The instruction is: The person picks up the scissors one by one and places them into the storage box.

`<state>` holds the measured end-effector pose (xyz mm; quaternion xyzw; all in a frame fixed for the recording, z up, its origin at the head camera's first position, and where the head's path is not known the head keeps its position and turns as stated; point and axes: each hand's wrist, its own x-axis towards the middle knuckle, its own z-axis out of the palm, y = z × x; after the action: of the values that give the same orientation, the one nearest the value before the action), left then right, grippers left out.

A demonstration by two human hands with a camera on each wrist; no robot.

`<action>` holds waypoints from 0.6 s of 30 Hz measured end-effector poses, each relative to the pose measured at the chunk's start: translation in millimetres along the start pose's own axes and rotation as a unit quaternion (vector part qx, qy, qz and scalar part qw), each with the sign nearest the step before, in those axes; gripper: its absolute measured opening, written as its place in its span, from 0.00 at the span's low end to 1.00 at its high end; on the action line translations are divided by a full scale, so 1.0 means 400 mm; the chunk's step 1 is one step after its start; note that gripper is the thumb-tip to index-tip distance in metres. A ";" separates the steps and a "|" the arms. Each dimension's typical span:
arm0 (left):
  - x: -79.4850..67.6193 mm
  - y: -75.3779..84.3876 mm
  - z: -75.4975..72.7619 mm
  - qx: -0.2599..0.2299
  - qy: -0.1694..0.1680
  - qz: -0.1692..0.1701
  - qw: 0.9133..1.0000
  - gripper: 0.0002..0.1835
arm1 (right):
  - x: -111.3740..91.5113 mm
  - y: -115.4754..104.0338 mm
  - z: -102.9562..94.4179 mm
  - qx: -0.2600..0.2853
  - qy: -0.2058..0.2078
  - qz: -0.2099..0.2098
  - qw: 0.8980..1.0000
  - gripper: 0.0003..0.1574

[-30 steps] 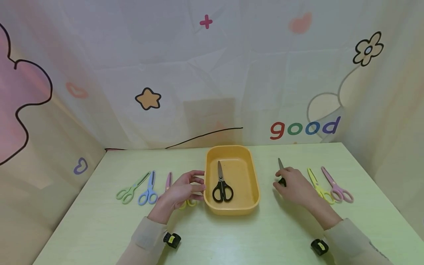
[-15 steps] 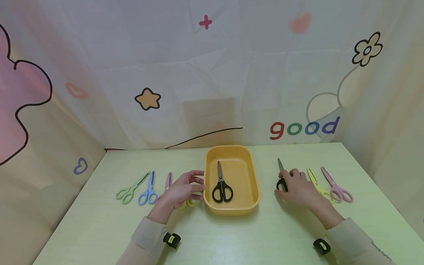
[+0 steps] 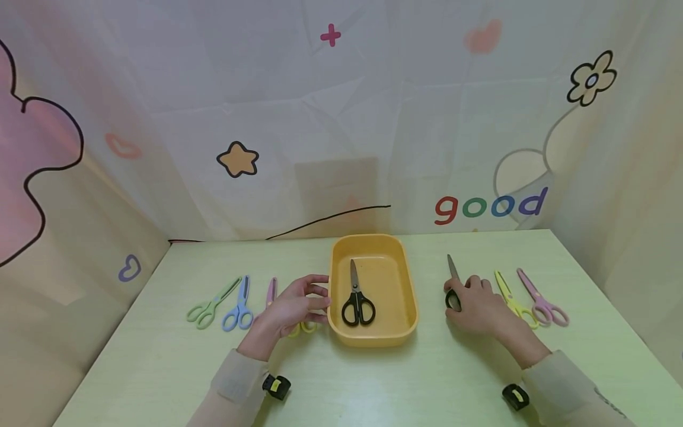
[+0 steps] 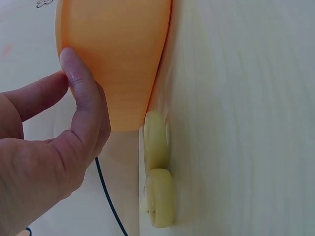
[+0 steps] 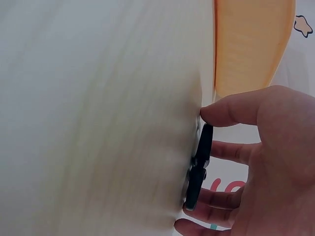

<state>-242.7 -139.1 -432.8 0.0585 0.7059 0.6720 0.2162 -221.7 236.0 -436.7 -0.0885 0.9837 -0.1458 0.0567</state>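
Had the right grip [image 3: 475, 303] closed around the handles of black scissors [image 5: 199, 169], with the thumb at one edge and bent fingertips at the opposite one. Saw the handles lying between thumb and fingers, partly covered by the hand, with the grey blade jutting out past the index finger toward the far edge of the pale surface [image 3: 373, 385]. Could not tell whether resting fully on the surface or slightly raised. Found these scissors to the right of the yellow tray [image 3: 386, 284], well apart from its wall.

Had the left grip [image 3: 301, 302] spread, with fingertips touching the outside of the tray's left wall. Saw a second pair of black scissors [image 3: 356, 289] flat inside the tray, toward its left side, with the blade pointing away.

Noticed left yellow scissors [image 4: 156, 140] beneath the left hand, near the tray, and left pink scissors [image 3: 272, 289] partly hidden behind it. Found blue scissors [image 3: 242, 299] and green scissors [image 3: 215, 301] farther left. Saw right yellow scissors [image 3: 507, 292] just beyond the right hand, partly hidden by it, and right pink scissors [image 3: 530, 286] beside those, at the far right of the row.
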 end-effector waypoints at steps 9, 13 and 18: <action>0.001 0.000 -0.002 -0.004 -0.003 -0.001 1.000 0.31 | 0.006 -0.003 0.001 0.020 0.004 -0.001 1.000 0.22; 0.002 -0.001 -0.001 -0.004 -0.002 -0.002 1.000 0.30 | 0.010 -0.002 0.002 0.027 -0.001 0.002 1.000 0.22; 0.001 -0.001 -0.001 -0.005 -0.001 -0.001 1.000 0.30 | 0.012 -0.006 -0.003 0.037 -0.008 0.012 0.999 0.24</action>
<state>-243.1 -139.4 -433.3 0.0575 0.7024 0.6750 0.2182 -226.1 233.2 -435.4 -0.0755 0.9782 -0.1805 0.0697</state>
